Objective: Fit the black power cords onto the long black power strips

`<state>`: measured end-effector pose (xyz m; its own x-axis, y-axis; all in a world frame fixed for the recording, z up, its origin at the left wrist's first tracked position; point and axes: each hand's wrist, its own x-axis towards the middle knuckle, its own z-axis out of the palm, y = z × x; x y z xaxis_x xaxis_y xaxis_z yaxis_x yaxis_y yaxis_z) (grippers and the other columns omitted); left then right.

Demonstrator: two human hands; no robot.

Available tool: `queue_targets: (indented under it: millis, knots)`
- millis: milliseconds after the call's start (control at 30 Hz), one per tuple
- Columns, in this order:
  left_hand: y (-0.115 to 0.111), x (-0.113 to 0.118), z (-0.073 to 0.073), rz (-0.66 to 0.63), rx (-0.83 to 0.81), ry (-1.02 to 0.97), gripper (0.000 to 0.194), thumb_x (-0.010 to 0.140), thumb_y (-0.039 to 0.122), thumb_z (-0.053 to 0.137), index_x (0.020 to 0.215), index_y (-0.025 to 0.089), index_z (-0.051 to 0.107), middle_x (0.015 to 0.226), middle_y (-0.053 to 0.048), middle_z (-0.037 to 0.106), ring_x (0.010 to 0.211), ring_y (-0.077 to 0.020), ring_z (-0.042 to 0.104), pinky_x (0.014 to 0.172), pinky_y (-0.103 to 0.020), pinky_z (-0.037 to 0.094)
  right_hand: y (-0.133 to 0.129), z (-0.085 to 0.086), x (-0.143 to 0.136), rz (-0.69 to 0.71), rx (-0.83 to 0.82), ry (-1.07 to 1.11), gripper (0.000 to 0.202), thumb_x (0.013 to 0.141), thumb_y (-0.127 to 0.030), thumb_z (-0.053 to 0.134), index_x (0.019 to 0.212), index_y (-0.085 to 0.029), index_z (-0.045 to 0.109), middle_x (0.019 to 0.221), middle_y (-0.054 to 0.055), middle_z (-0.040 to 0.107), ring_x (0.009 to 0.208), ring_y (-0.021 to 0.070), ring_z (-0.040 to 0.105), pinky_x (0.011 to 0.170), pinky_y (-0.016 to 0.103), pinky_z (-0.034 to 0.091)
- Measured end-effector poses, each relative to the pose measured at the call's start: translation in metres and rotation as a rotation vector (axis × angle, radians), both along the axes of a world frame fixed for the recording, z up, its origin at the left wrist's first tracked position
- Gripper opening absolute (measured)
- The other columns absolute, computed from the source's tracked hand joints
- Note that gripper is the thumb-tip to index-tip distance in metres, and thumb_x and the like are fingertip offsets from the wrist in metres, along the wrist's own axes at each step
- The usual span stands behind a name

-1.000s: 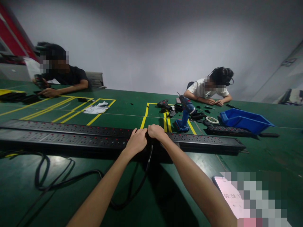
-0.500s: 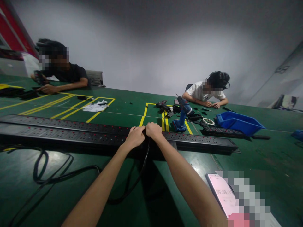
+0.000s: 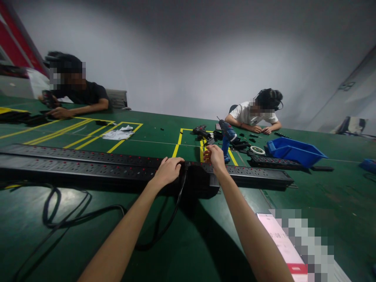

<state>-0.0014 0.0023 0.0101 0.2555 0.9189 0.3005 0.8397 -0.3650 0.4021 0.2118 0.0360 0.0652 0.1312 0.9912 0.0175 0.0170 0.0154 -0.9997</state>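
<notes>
Two long black power strips [image 3: 88, 166] with red-marked sockets lie side by side across the table in front of me. My left hand [image 3: 169, 171] is on the nearer strip by its end section, fingers curved over the top and far side. Just right of those fingers, a black cable [image 3: 177, 211] comes out of the strip and bends down toward me. My right hand [image 3: 215, 158] is raised above the strips, fingers loosely curled and apart, with nothing visible in them. Directly behind it stands a blue cordless drill [image 3: 227, 132], its lower part partly hidden by the hand.
A second drill [image 3: 200, 131], a tape roll [image 3: 257, 150] and a blue bin [image 3: 296, 150] are farther back. Loops of cable [image 3: 53, 207] lie front left, a phone [image 3: 279, 239] front right. Two co-workers [image 3: 91, 94] [image 3: 246, 115] sit across the table.
My right hand has let go of the spot by the cable and moved right toward the blue drill, its fingers loosening. My left hand stays on the strip.
</notes>
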Motion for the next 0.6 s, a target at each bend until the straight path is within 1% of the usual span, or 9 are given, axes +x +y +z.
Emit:
queue_targets:
  millis: [33,100,200,233,267,367,433,533,600]
  knots:
    - [0.000,0.000,0.000,-0.001,-0.001,0.000,0.033,0.093,0.024,0.042,0.119,0.028,0.061,0.128,-0.002,0.065,0.123,-0.0219,0.055,0.116,-0.051,0.025,-0.008,0.002,0.004,0.033,-0.044,-0.020,0.016,0.090,-0.034,0.046,0.097,-0.021,0.050,0.065,-0.002,0.060,0.047,0.0100,0.055,0.046,0.019,0.045]
    - [0.001,0.000,0.001,0.002,0.000,0.004,0.033,0.092,0.024,0.042,0.119,0.028,0.061,0.128,-0.002,0.065,0.123,-0.0222,0.055,0.115,-0.051,0.026,-0.022,0.004,0.003,0.145,-0.148,-0.111,0.018,0.091,-0.036,0.047,0.103,-0.022,0.047,0.062,-0.002,0.061,0.043,0.0105,0.054,0.042,0.019,0.044]
    - [0.002,0.001,0.001,0.006,-0.004,0.016,0.033,0.092,0.024,0.041,0.118,0.027,0.062,0.128,-0.003,0.065,0.123,-0.0226,0.055,0.115,-0.051,0.026,-0.035,-0.005,-0.015,0.366,-0.272,-0.182,0.024,0.092,-0.038,0.050,0.109,-0.022,0.042,0.061,-0.002,0.063,0.044,0.0131,0.058,0.041,0.022,0.048]
    - [0.002,0.002,0.002,0.006,-0.008,0.022,0.034,0.092,0.024,0.041,0.118,0.027,0.062,0.128,-0.003,0.065,0.123,-0.0229,0.055,0.114,-0.051,0.027,-0.036,-0.009,-0.024,0.414,-0.286,-0.161,0.027,0.091,-0.036,0.053,0.111,-0.022,0.041,0.062,-0.002,0.063,0.046,0.0140,0.060,0.043,0.023,0.050]
    - [0.002,0.002,0.002,0.005,-0.012,0.028,0.034,0.092,0.023,0.041,0.118,0.026,0.062,0.128,-0.004,0.065,0.122,-0.0232,0.056,0.114,-0.051,0.028,-0.036,-0.014,-0.032,0.432,-0.286,-0.123,0.031,0.089,-0.034,0.058,0.112,-0.022,0.040,0.063,-0.002,0.063,0.048,0.0144,0.062,0.044,0.024,0.052]
    - [0.002,0.003,0.004,0.004,-0.018,0.036,0.035,0.091,0.023,0.041,0.118,0.025,0.063,0.128,-0.005,0.065,0.122,-0.0238,0.056,0.113,-0.050,0.030,-0.033,-0.027,-0.049,0.367,-0.247,0.014,0.044,0.081,-0.020,0.068,0.113,-0.022,0.039,0.064,-0.005,0.060,0.051,0.0135,0.063,0.047,0.025,0.055]
    - [0.002,0.003,0.004,0.002,-0.018,0.034,0.035,0.091,0.022,0.041,0.118,0.025,0.062,0.128,-0.006,0.065,0.122,-0.0235,0.056,0.113,-0.049,0.030,-0.029,-0.031,-0.052,0.305,-0.233,0.095,0.046,0.077,-0.014,0.070,0.111,-0.022,0.040,0.063,-0.007,0.058,0.050,0.0119,0.061,0.047,0.024,0.055]
    - [0.002,0.003,0.003,-0.008,-0.017,0.032,0.036,0.090,0.022,0.041,0.119,0.025,0.062,0.129,-0.005,0.064,0.122,-0.0229,0.055,0.113,-0.049,0.030,-0.027,-0.032,-0.051,0.250,-0.242,0.186,0.043,0.074,-0.012,0.070,0.105,-0.021,0.042,0.060,-0.008,0.056,0.051,0.0109,0.060,0.049,0.024,0.056]
    - [0.003,0.002,0.002,-0.008,-0.014,0.029,0.036,0.090,0.022,0.041,0.120,0.026,0.061,0.129,-0.005,0.064,0.123,-0.0228,0.055,0.114,-0.050,0.029,-0.027,-0.033,-0.050,0.227,-0.229,0.212,0.042,0.071,-0.013,0.072,0.099,-0.022,0.042,0.059,-0.008,0.056,0.051,0.0110,0.060,0.048,0.023,0.055]
